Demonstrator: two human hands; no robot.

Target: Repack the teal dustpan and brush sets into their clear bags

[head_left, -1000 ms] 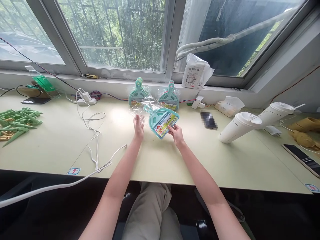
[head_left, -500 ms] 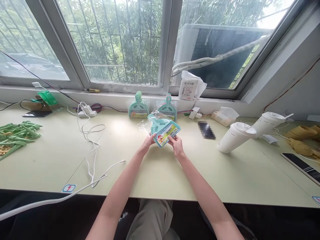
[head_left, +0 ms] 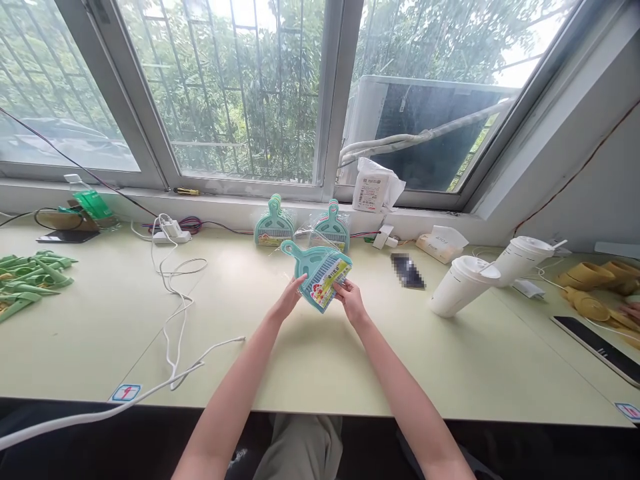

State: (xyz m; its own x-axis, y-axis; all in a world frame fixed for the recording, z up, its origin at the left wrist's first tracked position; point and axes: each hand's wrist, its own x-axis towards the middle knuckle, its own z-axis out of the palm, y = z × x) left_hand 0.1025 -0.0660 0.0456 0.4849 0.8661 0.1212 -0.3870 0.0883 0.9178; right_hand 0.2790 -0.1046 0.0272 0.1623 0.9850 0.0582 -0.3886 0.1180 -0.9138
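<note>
Both my hands hold a wrapped mint-green dustpan and brush set [head_left: 320,270] above the middle of the table. Its handle points up and left, and a yellow label with a picture lies across its lower part. My left hand [head_left: 291,297] grips the left edge, thumb on the front. At the lower right, my right hand [head_left: 349,297] pinches the label side. Clear film catches light around the top. Behind it, two stacks of similar sets lean against the wall below the window: a left stack [head_left: 274,223] and a right stack [head_left: 332,223], partly covered by the held one.
White cables [head_left: 175,300] trail across the left of the table [head_left: 310,367]. Green strips [head_left: 30,280] lie far left. A phone [head_left: 407,270], a tissue pack [head_left: 443,245] and two white cups [head_left: 463,287] stand to the right. At the right edge, a person's fingers touch yellow material [head_left: 593,300].
The dustpan and brush set has turned, so its handle now points further left and its front shows more fully. Both hands still hold it. The camera view has shifted slightly.
</note>
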